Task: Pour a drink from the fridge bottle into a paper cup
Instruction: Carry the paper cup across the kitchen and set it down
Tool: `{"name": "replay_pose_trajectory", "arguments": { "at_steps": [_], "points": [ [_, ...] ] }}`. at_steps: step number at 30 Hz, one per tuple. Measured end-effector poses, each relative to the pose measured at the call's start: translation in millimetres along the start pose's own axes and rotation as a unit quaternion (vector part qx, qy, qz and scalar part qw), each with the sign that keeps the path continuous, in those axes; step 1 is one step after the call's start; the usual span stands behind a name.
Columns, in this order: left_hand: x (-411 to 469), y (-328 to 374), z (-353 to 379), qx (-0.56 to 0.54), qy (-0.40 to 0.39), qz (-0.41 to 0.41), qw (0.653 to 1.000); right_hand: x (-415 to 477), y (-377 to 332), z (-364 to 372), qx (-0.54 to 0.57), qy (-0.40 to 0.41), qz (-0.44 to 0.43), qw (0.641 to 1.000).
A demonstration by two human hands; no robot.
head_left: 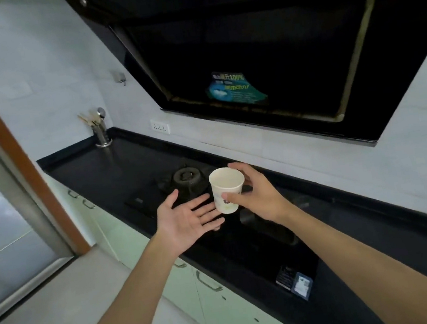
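Observation:
A white paper cup (227, 190) with a small printed pattern is held upright above the black gas hob (245, 239). My right hand (255, 197) grips it from the right, thumb on the near side and fingers behind. The cup looks empty inside. My left hand (185, 220) is open, palm up, just left of the cup and slightly below it, its fingertips close to the cup's base. No bottle and no fridge are in view.
A black countertop (92, 168) runs along the tiled wall, with a gas burner (187, 178) behind the cup. A metal utensil holder (101, 133) stands in the far left corner. A black range hood (260, 53) hangs overhead. Pale green cabinets (227, 305) sit below; a glass sliding door (1, 219) is left.

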State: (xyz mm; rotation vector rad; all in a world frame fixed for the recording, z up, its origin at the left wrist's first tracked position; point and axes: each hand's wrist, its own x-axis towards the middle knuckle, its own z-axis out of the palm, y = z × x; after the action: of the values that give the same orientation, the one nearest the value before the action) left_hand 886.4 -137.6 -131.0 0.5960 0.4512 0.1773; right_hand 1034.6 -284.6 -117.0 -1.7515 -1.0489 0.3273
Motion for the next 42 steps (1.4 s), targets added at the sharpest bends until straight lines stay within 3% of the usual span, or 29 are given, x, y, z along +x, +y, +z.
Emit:
{"name": "replay_pose_trajectory", "arguments": {
  "at_steps": [22, 42],
  "points": [
    [-38, 172, -164, 0.001, 0.061, 0.030, 0.998, 122, -66, 218, 0.040, -0.061, -0.009, 0.997],
    [-25, 311, -280, -0.054, 0.141, 0.136, 0.979, 277, -95, 375, 0.109, -0.194, -0.053, 0.973]
  ]
}}
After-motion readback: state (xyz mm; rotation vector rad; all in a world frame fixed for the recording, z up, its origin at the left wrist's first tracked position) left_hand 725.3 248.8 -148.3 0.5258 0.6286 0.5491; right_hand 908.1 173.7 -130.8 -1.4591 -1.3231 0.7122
